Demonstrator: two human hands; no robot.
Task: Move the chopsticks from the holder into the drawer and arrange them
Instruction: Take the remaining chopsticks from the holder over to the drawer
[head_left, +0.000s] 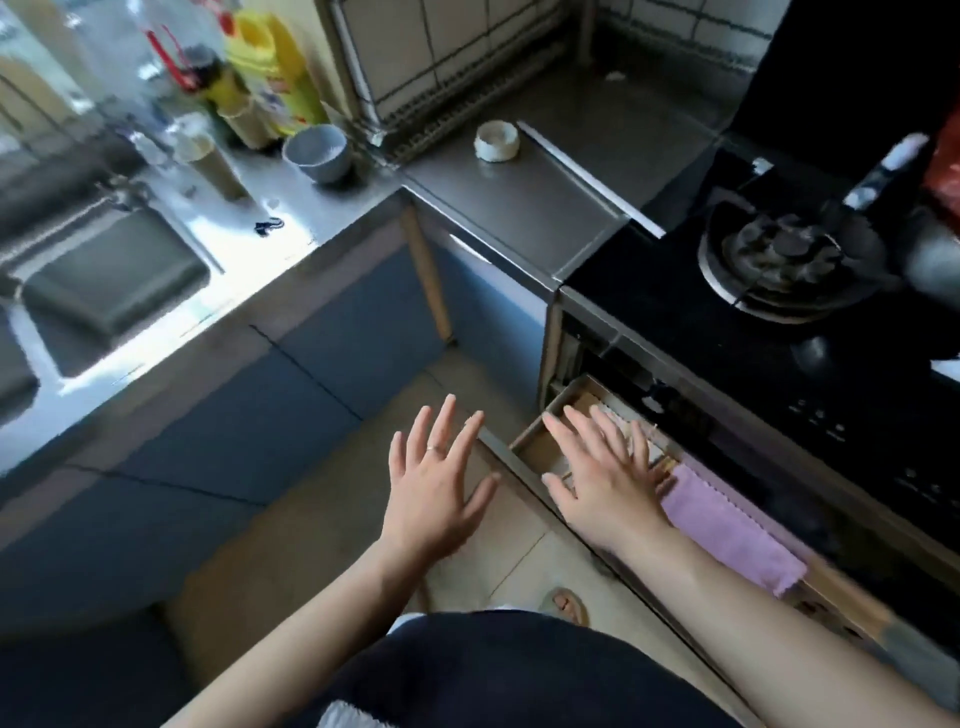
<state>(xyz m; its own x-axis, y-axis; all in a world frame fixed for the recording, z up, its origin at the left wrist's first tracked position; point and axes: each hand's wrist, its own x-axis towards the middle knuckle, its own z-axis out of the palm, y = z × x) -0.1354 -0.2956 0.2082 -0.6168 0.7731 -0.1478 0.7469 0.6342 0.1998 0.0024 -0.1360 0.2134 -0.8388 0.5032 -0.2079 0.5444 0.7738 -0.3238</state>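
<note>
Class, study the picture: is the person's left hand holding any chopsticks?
No, the left hand hangs above the beige tiled floor with straight, spread fingers and holds nothing.

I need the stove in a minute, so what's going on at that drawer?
A person stands at the open drawer under the stove, both hands open and holding nothing. The right hand is spread over the drawer's contents; the left hand hovers beside it, above the floor. A purple cloth lies along the drawer. Likely chopsticks show past the right hand, too blurred to judge.

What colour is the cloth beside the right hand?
Lilac-pink fabric cloth; head view shows it best.
</note>
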